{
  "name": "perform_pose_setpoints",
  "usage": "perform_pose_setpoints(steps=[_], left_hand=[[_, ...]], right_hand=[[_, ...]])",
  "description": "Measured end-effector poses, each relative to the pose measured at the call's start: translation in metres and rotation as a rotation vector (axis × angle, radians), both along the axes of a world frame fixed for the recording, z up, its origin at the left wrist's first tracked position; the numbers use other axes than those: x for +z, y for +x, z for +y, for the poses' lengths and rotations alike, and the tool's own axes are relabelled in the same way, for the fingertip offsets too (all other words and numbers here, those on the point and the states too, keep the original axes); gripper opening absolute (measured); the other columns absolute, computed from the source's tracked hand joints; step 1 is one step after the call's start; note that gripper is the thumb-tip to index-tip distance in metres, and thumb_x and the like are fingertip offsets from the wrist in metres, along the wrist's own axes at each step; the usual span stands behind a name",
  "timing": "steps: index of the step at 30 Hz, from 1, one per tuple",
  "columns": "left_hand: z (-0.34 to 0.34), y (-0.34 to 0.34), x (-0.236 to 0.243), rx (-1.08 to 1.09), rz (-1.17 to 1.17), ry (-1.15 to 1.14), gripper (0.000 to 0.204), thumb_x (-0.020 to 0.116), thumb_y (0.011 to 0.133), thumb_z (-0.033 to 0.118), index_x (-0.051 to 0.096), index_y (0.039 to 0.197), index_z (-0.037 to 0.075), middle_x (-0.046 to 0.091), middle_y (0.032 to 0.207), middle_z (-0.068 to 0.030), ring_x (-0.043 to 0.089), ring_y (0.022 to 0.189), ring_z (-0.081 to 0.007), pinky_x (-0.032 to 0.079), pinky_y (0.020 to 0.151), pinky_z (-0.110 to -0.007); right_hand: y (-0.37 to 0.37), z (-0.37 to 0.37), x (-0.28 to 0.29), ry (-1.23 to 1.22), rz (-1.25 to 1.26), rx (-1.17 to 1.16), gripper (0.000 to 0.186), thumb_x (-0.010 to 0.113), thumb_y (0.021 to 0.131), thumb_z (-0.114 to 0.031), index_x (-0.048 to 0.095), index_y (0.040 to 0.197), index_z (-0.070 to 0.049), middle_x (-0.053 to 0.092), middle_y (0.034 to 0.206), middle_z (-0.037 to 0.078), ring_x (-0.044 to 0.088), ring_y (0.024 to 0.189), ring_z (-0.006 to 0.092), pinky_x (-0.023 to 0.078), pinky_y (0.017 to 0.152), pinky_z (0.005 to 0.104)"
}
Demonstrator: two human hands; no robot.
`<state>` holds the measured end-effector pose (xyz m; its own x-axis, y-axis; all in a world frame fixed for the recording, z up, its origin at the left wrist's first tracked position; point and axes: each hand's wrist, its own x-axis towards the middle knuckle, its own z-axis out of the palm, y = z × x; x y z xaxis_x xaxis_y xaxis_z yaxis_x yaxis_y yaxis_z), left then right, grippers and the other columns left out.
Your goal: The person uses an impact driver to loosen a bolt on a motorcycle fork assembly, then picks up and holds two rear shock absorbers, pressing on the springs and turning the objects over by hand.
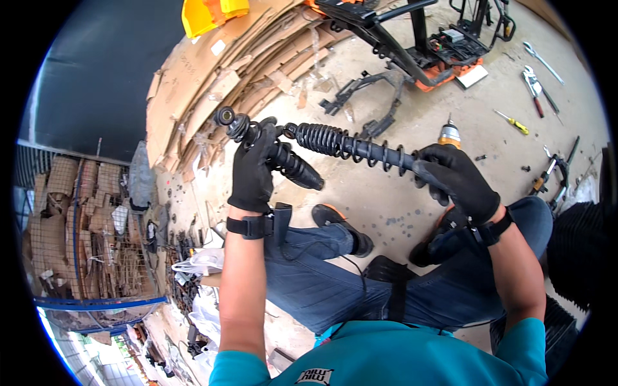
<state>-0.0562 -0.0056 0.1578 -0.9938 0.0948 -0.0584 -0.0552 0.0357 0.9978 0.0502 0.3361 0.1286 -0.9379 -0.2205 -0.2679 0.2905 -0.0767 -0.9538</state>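
Observation:
Two black coil-over shock absorbers are held up in front of me, above the concrete floor. My left hand (253, 168), in a black glove, is wrapped round the shorter shock absorber (297, 171), whose eyelet end sticks out at the upper left. A longer shock absorber (370, 150) with an exposed coil spring lies across to the right. Its far right end is gripped by my gloved right hand (458, 180), whose fingers hide that end. The longer one's left eyelet comes close to my left fingers; whether they touch it I cannot tell.
Flattened cardboard (225, 83) is stacked at the upper left. Beyond my hands are a black metal frame (412, 45) and a loose bracket (380, 106). A drill (449, 134), a yellow screwdriver (513, 122), pliers (532, 87) and a wrench (544, 63) lie rightward. A mesh cage (90, 225) holds cardboard.

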Motion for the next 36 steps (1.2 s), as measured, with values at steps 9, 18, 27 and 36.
perform_pose_setpoints(steps=[9,18,27,36], left_hand=[[-0.017,-0.013,-0.042,-0.012,-0.049,0.105,0.029,0.067,0.094,0.018,0.061,0.114,-0.002,0.065,0.099,-0.0114,0.064,0.088,-0.0210,0.054,0.079,-0.035],[-0.011,-0.010,-0.029,-0.049,-0.152,0.208,0.029,0.065,0.096,0.023,0.061,0.114,0.001,0.065,0.100,-0.0092,0.065,0.093,-0.0212,0.055,0.085,-0.036],[-0.022,0.011,-0.007,-0.033,-0.159,0.269,0.036,0.062,0.097,0.033,0.059,0.113,0.001,0.065,0.099,-0.0085,0.065,0.096,-0.0224,0.054,0.085,-0.036],[-0.006,0.013,0.012,-0.113,-0.116,0.193,0.032,0.065,0.096,0.024,0.060,0.117,0.000,0.065,0.101,-0.0087,0.064,0.100,-0.0223,0.053,0.091,-0.038]], right_hand=[[-0.013,-0.009,-0.060,0.452,-0.095,-0.001,0.038,0.066,0.090,-0.037,0.063,0.093,0.001,0.059,0.067,0.004,0.057,0.050,0.0106,0.046,0.047,0.0262],[-0.027,-0.015,-0.157,1.160,0.374,0.434,0.047,0.068,0.085,-0.045,0.068,0.083,0.002,0.069,0.085,0.019,0.068,0.081,0.0342,0.053,0.073,0.0426],[-0.014,-0.051,-0.134,1.110,0.300,0.526,0.035,0.064,0.083,-0.027,0.058,0.105,0.000,0.069,0.093,0.021,0.066,0.093,0.0396,0.052,0.081,0.0470],[-0.018,-0.063,-0.139,1.142,0.267,0.434,0.038,0.065,0.082,-0.026,0.057,0.112,-0.003,0.065,0.101,0.024,0.065,0.096,0.0401,0.052,0.083,0.0471]])
